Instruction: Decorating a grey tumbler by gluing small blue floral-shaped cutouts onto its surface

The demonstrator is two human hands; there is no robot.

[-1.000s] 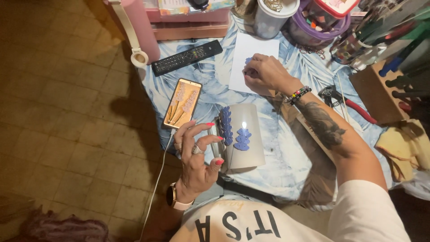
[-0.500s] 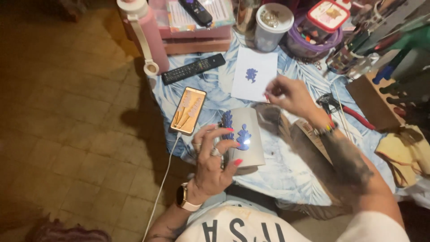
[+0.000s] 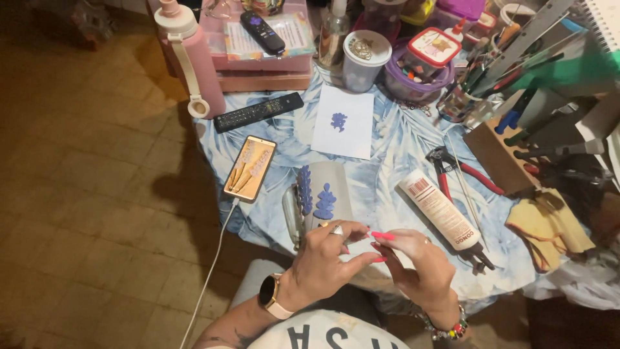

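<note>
at the far left of the table stands a pink bottle [image 3: 194, 61], with a black remote [image 3: 258, 112] lying just beside it. below that lies a phone [image 3: 250, 168], lit and on a white cable [image 3: 206, 278]. next comes a grey slab [image 3: 332, 187] with blue clay pieces [image 3: 314, 196] on it, near the table's front edge. the left hand [image 3: 323, 262] is just below the slab, fingers curled, its fingertips meeting those of the right hand [image 3: 416, 262] over the table edge. the fingers of both are half closed and pinch together; whether a bit of clay sits between them cannot be told. it looks like a shaping or cleaning step at the fingertips. farther back lies a white paper [image 3: 343, 121] with one blue piece. right of the hands lie a white tube [image 3: 439, 210] and red pliers [image 3: 462, 171].
</note>
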